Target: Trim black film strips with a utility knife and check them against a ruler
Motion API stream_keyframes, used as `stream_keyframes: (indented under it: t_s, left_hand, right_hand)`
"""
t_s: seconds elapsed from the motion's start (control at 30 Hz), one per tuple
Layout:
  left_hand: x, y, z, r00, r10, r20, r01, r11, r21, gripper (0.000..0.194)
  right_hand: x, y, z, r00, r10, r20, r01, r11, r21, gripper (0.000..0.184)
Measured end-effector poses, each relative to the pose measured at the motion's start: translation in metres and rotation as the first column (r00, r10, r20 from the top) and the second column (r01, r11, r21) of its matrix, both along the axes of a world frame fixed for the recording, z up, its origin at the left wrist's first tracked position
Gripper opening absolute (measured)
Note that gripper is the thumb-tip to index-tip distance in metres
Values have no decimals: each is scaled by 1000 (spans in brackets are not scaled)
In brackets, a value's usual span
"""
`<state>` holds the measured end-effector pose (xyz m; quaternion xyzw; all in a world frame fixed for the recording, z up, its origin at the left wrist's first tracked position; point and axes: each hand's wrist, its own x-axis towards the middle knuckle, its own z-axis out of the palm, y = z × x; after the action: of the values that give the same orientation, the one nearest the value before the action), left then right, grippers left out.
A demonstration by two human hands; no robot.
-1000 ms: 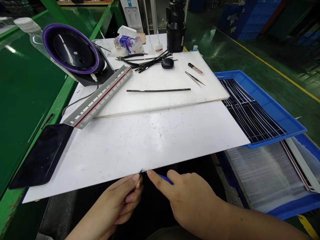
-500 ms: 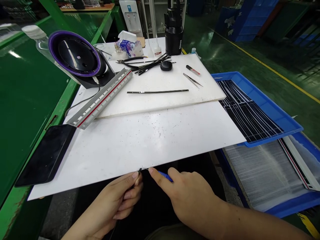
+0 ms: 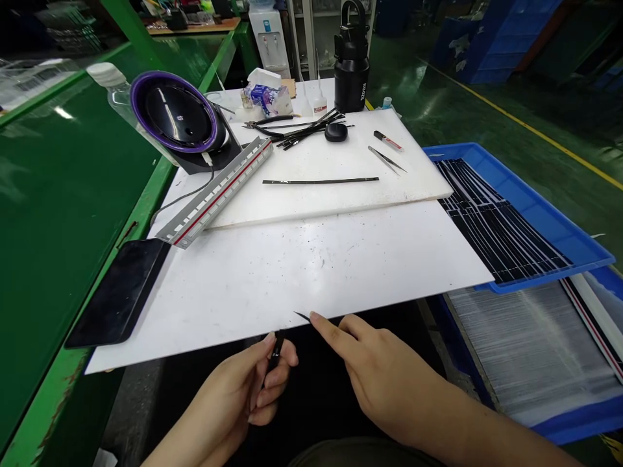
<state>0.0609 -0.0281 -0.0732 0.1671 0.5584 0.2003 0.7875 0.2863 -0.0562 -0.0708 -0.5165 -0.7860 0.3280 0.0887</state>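
Just below the table's front edge, my left hand (image 3: 248,383) pinches a narrow black strip (image 3: 276,350) between thumb and fingers; only its end shows and the rest is hidden. To its right, my right hand (image 3: 384,363) is closed round a craft knife (image 3: 302,316), index finger stretched along it. The thin dark blade points left over the table edge, apart from the strip. My fist covers the knife's handle. Farther up, another black strip (image 3: 321,181) lies alone on a white foam board (image 3: 341,201).
Tweezers (image 3: 387,160), a small marker-like tube (image 3: 388,141), a black case (image 3: 335,132) and pliers (image 3: 267,123) beside several strips lie on the foam board. A scale ruler (image 3: 219,194), fan (image 3: 175,113) and tablet (image 3: 119,292) stand left. A blue tray (image 3: 535,201) holds strips at right.
The knife blade has drawn away from the strip to the right and slightly up. My left hand has turned so the strip's flat side shows. The view has shifted a little left.
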Motion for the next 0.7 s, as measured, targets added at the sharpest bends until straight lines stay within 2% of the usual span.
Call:
stream_keyframes:
  t_s: [0.07, 0.23, 0.43, 0.53, 0.7]
  left_hand:
    - [1, 0, -2, 1000, 4, 23, -4, 999, -36, 36]
    - [4, 1, -6, 999, -22, 28, 23, 999, -33, 34]
    - [3, 2, -8, 993, 1, 122, 9, 997, -79, 36]
    - [4, 3, -6, 996, 15, 85, -9, 998, -63, 34]
    - [7, 5, -6, 997, -66, -36, 66, 998, -10, 39]
  right_hand:
    - [-3, 2, 3, 1000, 23, -9, -22, 1000, 9, 69]
    - [-7, 8, 7, 998, 56, -21, -54, 997, 62, 63]
    - [-4, 10, 3, 1000, 20, 7, -20, 999, 38, 65]
    - [-2, 10, 1, 999, 16, 29, -18, 999, 50, 61]
    - [-4, 12, 2, 998, 50, 36, -53, 995, 80, 61]
